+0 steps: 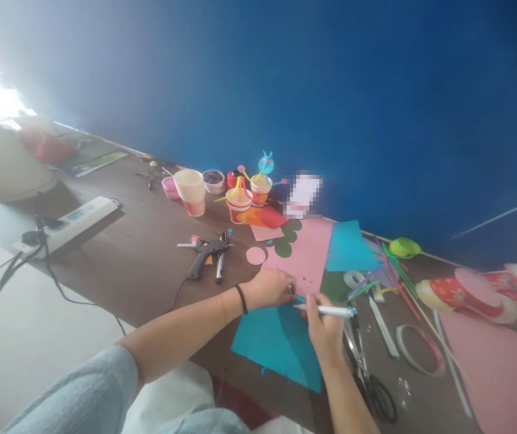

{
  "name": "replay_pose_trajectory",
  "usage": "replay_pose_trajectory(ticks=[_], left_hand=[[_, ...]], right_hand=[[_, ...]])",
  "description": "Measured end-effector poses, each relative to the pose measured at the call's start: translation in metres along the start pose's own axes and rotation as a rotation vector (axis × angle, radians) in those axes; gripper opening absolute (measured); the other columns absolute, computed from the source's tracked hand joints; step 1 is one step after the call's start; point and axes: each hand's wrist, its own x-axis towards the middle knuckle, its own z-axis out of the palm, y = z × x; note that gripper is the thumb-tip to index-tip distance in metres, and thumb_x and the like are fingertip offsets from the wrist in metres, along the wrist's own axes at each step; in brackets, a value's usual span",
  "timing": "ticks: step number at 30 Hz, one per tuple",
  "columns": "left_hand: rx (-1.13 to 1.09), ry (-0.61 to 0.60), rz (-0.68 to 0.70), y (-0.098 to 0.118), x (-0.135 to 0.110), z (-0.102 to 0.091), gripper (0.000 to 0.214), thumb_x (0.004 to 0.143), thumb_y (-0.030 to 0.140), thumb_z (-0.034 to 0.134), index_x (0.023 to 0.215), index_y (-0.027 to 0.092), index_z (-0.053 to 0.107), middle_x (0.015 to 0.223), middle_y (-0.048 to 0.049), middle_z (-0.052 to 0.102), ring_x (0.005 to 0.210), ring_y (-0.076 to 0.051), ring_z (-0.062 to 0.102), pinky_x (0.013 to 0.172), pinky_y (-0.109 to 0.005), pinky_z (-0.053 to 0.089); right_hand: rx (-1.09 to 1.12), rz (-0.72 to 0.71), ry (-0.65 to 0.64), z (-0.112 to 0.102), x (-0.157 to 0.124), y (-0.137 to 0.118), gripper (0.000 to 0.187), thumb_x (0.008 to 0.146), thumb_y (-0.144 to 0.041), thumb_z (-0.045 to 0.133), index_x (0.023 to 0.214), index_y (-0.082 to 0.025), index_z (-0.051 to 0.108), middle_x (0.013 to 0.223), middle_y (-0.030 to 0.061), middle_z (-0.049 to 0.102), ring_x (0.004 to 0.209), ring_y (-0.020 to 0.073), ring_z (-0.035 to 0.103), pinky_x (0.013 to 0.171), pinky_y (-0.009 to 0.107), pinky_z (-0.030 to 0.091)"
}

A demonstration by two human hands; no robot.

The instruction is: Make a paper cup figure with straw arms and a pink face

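Note:
My right hand (326, 331) is closed around a white marker pen (330, 310) with a blue end, its tip pointing left. My left hand (269, 289), with a black band at the wrist, has its fingers bent and pinched at a small piece of blue paper (300, 298), which the fingers partly hide. The marker's tip is close to that piece. Below both hands lies a sheet of blue paper (271, 343) with a cut edge. A large pink sheet (303, 253) with dark green round cutouts (284, 247) lies just beyond.
A glue gun (206, 250) and a utility knife (220, 265) lie left. Paper cups (190, 187) and decorated cups (239, 208) stand behind. Scissors (371, 380), tape (355, 279), pipe cleaners (394, 265) and red cups (466, 295) are right. A power strip (77, 220) sits far left.

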Motion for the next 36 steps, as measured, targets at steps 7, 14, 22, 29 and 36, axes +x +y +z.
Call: replay_pose_trajectory(ticks=[7, 14, 22, 29, 36], left_hand=[[-0.043, 0.007, 0.015, -0.01, 0.001, 0.007, 0.016, 0.075, 0.033, 0.064, 0.084, 0.02, 0.066, 0.08, 0.0, 0.068, 0.073, -0.015, 0.062, 0.06, -0.021, 0.04], [-0.06, -0.002, 0.011, -0.011, 0.003, 0.007, 0.017, 0.076, 0.034, 0.064, 0.085, 0.02, 0.066, 0.08, -0.0002, 0.067, 0.073, -0.015, 0.062, 0.059, -0.021, 0.039], [-0.07, -0.005, -0.005, -0.01, 0.004, 0.008, 0.017, 0.074, 0.034, 0.066, 0.086, 0.022, 0.066, 0.082, 0.0009, 0.068, 0.073, -0.015, 0.061, 0.059, -0.021, 0.039], [-0.069, -0.004, -0.006, -0.01, 0.004, 0.008, 0.017, 0.074, 0.034, 0.065, 0.085, 0.022, 0.066, 0.082, 0.0006, 0.068, 0.073, -0.015, 0.061, 0.058, -0.021, 0.038], [-0.044, -0.005, 0.009, -0.013, 0.005, 0.011, 0.018, 0.075, 0.036, 0.064, 0.086, 0.022, 0.065, 0.08, 0.0008, 0.068, 0.073, -0.015, 0.061, 0.058, -0.02, 0.038]], right_hand=[[-0.08, 0.009, -0.024, -0.001, 0.003, 0.0, 0.027, 0.086, -0.042, 0.05, 0.073, -0.02, 0.057, 0.055, 0.0013, 0.063, 0.052, 0.0175, 0.063, 0.051, 0.024, 0.045], [-0.11, 0.027, -0.024, -0.002, 0.004, 0.001, 0.028, 0.087, -0.043, 0.049, 0.073, -0.02, 0.057, 0.055, 0.0009, 0.064, 0.052, 0.0171, 0.064, 0.05, 0.023, 0.045], [-0.133, 0.04, -0.049, -0.001, 0.003, 0.001, 0.027, 0.087, -0.043, 0.05, 0.074, -0.021, 0.058, 0.058, 0.0003, 0.065, 0.054, 0.0164, 0.063, 0.052, 0.023, 0.045], [-0.176, 0.016, -0.051, -0.002, 0.004, 0.001, 0.028, 0.087, -0.043, 0.048, 0.075, -0.02, 0.058, 0.06, 0.0011, 0.065, 0.056, 0.0171, 0.063, 0.055, 0.024, 0.045], [-0.2, 0.001, -0.032, -0.001, 0.003, 0.001, 0.029, 0.086, -0.044, 0.049, 0.073, -0.02, 0.059, 0.057, 0.0002, 0.063, 0.052, 0.0157, 0.06, 0.053, 0.024, 0.042]])
